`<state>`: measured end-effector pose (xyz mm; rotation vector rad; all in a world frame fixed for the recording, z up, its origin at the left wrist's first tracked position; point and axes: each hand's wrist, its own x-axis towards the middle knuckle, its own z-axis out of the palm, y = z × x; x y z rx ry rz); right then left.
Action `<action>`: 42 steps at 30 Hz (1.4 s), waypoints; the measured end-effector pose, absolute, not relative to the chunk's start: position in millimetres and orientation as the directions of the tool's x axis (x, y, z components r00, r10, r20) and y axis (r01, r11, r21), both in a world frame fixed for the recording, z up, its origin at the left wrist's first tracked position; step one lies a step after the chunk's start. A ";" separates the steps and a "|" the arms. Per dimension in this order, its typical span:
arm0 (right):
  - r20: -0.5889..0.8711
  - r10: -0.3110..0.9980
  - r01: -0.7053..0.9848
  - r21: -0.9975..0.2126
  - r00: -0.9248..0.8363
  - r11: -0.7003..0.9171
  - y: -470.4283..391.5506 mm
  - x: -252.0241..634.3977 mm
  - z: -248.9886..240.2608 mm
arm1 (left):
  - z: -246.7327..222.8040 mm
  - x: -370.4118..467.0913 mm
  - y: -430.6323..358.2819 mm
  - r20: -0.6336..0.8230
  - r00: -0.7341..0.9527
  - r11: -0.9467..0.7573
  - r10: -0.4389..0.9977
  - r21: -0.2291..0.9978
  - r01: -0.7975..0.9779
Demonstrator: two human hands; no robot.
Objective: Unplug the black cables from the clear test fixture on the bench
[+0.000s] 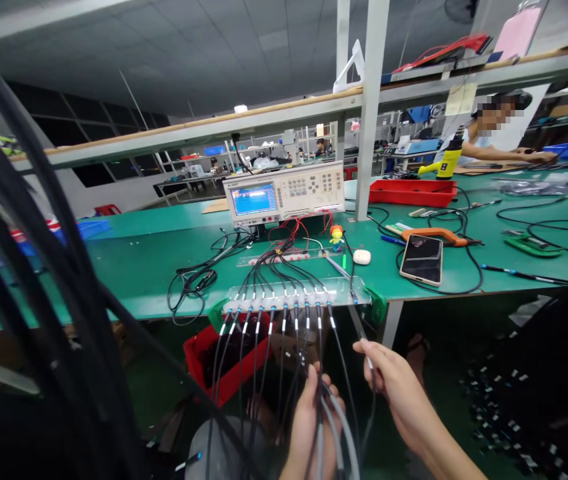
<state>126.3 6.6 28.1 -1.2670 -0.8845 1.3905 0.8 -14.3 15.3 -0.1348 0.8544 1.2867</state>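
Cables [324, 420] upright in left hand [307, 420]

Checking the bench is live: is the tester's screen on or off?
On. The tester's screen glows blue with bright lines; its text is too small to read.

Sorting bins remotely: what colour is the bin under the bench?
Red bin, clearest in the head view.

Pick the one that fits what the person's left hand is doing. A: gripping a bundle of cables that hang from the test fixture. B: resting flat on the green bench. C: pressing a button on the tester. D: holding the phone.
A: the left hand is closed around a bundle of cables hanging from the fixture, while the phone lies untouched on the bench.
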 end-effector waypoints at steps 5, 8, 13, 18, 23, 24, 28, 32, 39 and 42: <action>-0.280 0.960 -0.281 -0.923 0.027 -0.262 7.6 134.1 19.2 | 13.4 2.6 -14.3 -0.624 0.046 0.279 0.780 0.281 -0.918; -0.369 0.929 -0.434 -0.834 -0.020 -0.340 1.5 132.7 15.3 | 13.9 4.3 -15.5 -0.635 0.066 0.334 0.770 0.313 -0.889; -0.464 0.868 -0.724 -0.536 -0.177 -0.434 -5.3 133.8 11.9 | 15.5 6.6 -18.4 -0.520 0.144 0.396 0.842 0.414 -0.820; -0.531 0.807 -0.848 -0.274 -0.259 -0.453 5.9 139.7 5.4 | 7.1 3.6 -16.2 -0.472 0.226 0.459 0.852 0.467 -0.756; -0.534 0.831 -0.802 -0.423 -0.155 -0.422 15.8 135.3 -6.5 | -1.8 -0.8 -12.4 -0.443 0.288 0.503 0.849 0.507 -0.700; -0.527 0.839 -0.781 -0.464 -0.136 -0.418 17.3 133.4 -7.1 | -2.6 -1.2 -12.0 -0.440 0.300 0.511 0.846 0.513 -0.690; -0.461 0.884 -0.684 -0.621 -0.077 -0.383 24.3 124.9 -0.2 | -2.3 0.0 -11.3 -0.417 0.321 0.514 0.850 0.529 -0.675; -0.368 0.929 -0.577 -0.750 -0.041 -0.323 32.0 116.6 11.5 | -0.6 2.4 -10.6 -0.382 0.312 0.487 0.870 0.569 -0.662; -0.288 0.958 -0.533 -0.810 0.002 -0.242 36.9 109.5 21.5 | -1.2 1.1 -8.3 -0.376 0.296 0.473 0.878 0.593 -0.652; -0.277 0.960 -0.532 -0.818 0.031 -0.218 37.6 108.3 24.0 | 1.3 1.8 -8.5 -0.382 0.282 0.466 0.880 0.584 -0.664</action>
